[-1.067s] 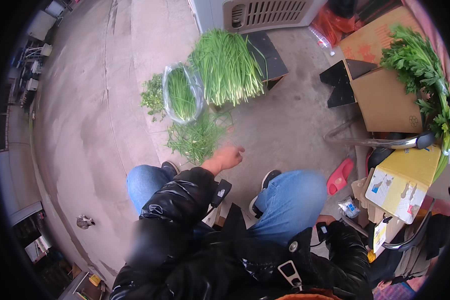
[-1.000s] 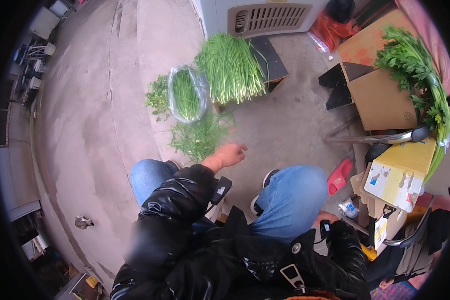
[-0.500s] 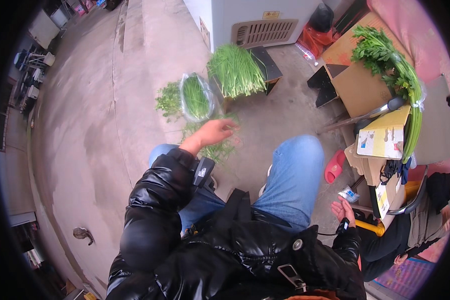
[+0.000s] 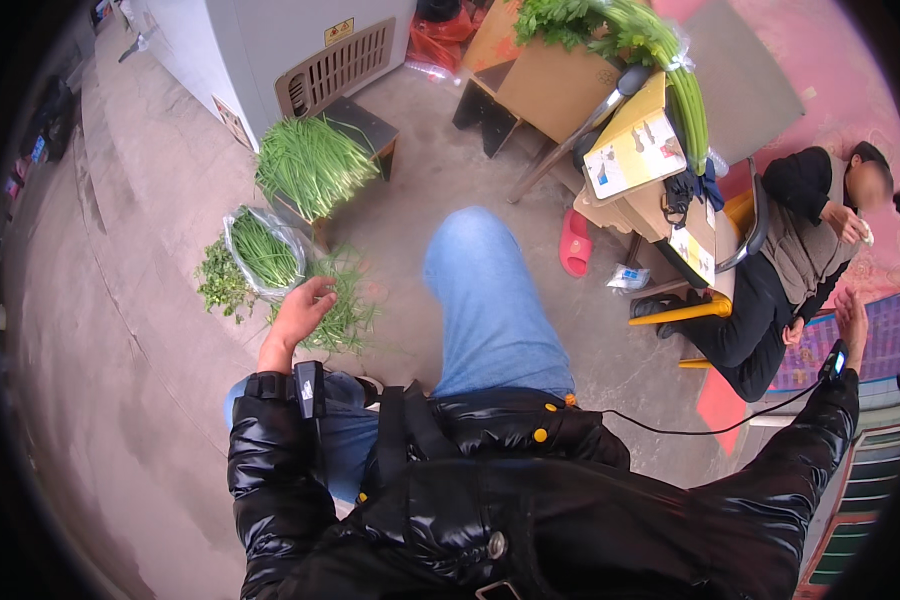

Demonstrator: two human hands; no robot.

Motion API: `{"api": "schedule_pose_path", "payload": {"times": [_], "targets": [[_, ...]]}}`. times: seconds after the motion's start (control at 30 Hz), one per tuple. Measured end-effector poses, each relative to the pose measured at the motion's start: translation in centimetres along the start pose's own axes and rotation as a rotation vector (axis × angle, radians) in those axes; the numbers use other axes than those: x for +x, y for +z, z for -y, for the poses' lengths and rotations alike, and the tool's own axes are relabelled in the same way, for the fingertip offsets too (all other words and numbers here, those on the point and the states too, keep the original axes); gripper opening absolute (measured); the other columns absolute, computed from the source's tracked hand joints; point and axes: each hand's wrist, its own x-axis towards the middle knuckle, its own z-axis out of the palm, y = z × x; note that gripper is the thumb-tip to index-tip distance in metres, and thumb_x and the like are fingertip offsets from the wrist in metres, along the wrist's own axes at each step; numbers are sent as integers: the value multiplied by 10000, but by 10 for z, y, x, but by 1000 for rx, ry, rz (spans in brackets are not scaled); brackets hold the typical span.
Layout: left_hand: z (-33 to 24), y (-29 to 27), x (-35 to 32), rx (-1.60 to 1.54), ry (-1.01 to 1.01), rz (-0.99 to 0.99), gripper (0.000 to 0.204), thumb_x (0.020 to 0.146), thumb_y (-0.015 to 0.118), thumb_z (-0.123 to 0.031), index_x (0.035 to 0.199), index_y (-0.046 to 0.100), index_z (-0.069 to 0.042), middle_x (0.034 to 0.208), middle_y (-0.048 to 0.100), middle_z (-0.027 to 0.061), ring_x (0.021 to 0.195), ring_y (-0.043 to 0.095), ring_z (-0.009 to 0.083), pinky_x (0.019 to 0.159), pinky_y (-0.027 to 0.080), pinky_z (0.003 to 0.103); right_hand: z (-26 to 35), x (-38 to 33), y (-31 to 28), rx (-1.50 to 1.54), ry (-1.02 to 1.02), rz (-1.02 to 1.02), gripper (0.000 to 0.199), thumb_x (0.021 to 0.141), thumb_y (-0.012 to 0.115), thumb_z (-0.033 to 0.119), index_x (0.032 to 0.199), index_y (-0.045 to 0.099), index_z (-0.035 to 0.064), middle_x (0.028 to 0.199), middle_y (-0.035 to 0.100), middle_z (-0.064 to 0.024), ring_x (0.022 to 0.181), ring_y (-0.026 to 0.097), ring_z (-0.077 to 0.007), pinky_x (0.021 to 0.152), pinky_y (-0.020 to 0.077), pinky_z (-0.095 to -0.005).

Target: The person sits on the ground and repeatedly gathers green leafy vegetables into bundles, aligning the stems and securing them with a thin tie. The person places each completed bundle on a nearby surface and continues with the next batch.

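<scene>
My left hand (image 4: pixel 306 311), fingers apart and holding nothing, is above loose green trimmings (image 4: pixel 342 308) on the floor. Beside it stands a clear plastic bag (image 4: pixel 297 240) with green chives (image 4: pixel 263 250) inside. A leafy green bunch (image 4: pixel 220 278) lies against the bag's left side. Farther off, a heap of chives (image 4: pixel 315 165) covers much of a low dark stool (image 4: pixel 370 130). My right arm reaches far out to the right; the right hand (image 4: pixel 850 325) has its fingers stretched and appears to hold nothing. It is nearest to a seated person (image 4: pixel 785 260).
A celery bundle (image 4: pixel 682 90) rests on cardboard pieces (image 4: pixel 550 85) at a metal-framed chair (image 4: pixel 755 230). Below lie a pink slipper (image 4: pixel 575 243) and a small plastic packet (image 4: pixel 628 277). A white cabinet (image 4: pixel 260 50) stands behind the chives. A cable (image 4: pixel 690 431) runs to my right wrist.
The view has turned right, so the greens sit farther left. My right hand has moved from beside the plastic packet out to the far right. My left hand stays near the trimmings.
</scene>
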Motion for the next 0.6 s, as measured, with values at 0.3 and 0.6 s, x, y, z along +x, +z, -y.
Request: {"api": "schedule_pose_path", "payload": {"times": [0.3,0.6], "targets": [[-7,2,34,-106,92,-262,322,839,579,-155,1129,564,-15,1031,635,146,960,612,230,841,467,311,291,-102,371,-286,-949,831,401,961,417,297,1227,503,9,1002,595,-55,934,561,-118,877,423,-247],[2,1,71,-450,-103,-653,402,867,560,-237,1176,529,17,1142,588,148,1068,552,227,916,410,306,150,-128,743,88,-560,1334,432,919,506,343,1228,493,42,1141,579,-95,1041,558,-154,874,439,-282]]}}
